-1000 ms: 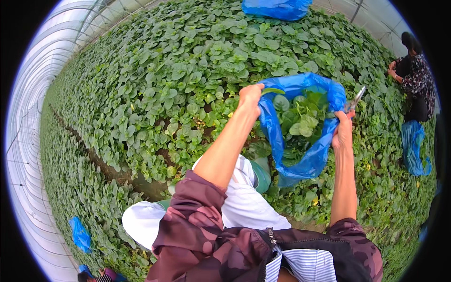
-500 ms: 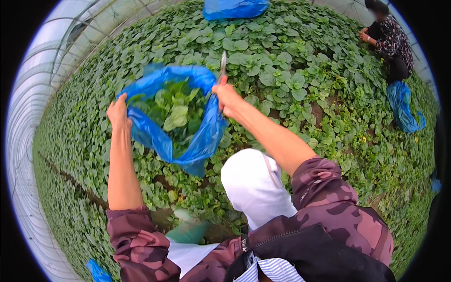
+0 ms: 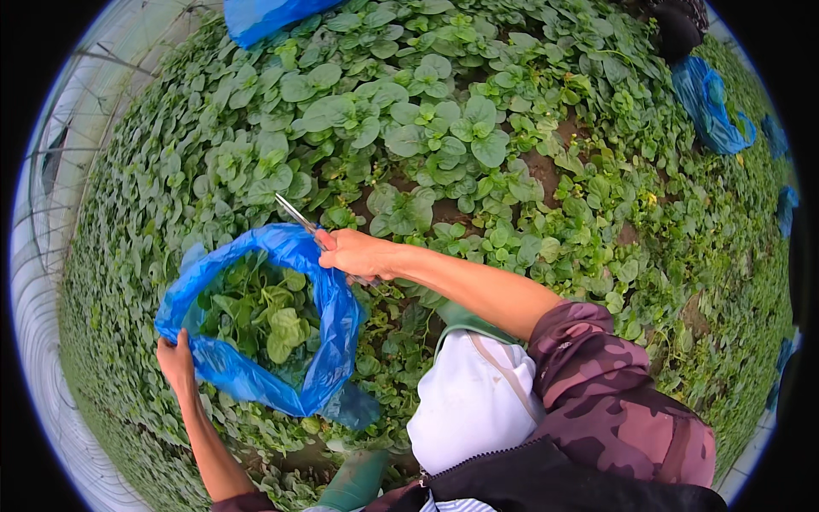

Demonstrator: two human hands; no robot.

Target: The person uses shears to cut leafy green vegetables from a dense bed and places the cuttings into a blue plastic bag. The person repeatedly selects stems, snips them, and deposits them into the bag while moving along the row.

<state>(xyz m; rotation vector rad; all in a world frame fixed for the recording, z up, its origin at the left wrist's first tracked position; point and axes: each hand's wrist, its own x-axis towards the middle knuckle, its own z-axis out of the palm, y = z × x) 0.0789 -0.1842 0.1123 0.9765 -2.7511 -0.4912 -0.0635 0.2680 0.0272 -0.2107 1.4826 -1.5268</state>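
A blue plastic bag [image 3: 337, 341] hangs with its mouth wide, low over the plants in front of me. Inside it lie cut leafy greens [image 3: 286, 333]. At the bag's near left edge, my left hand [image 3: 177, 365] is closed on the rim, thumb uppermost. My right hand [image 3: 363, 254] is closed round red-handled scissors [image 3: 296, 213], whose metal blades point up and left past the far right rim. That hand is against the bag's rim too; whether its fingers also grip the plastic is partly hidden.
Low leafy plants [image 3: 478, 132] cover the ground, with bare soil patches between. Another blue bag [image 3: 269, 17] lies at the far edge; one more [image 3: 712, 107] is far right, beside a partly visible person [image 3: 680, 27]. My green boot [image 3: 354, 478] stands among the plants.
The view has tilted downward, and both hands with the bag now sit lower and further left in it. The scissors have swung from pointing up to pointing up-left. Both hands keep their hold.
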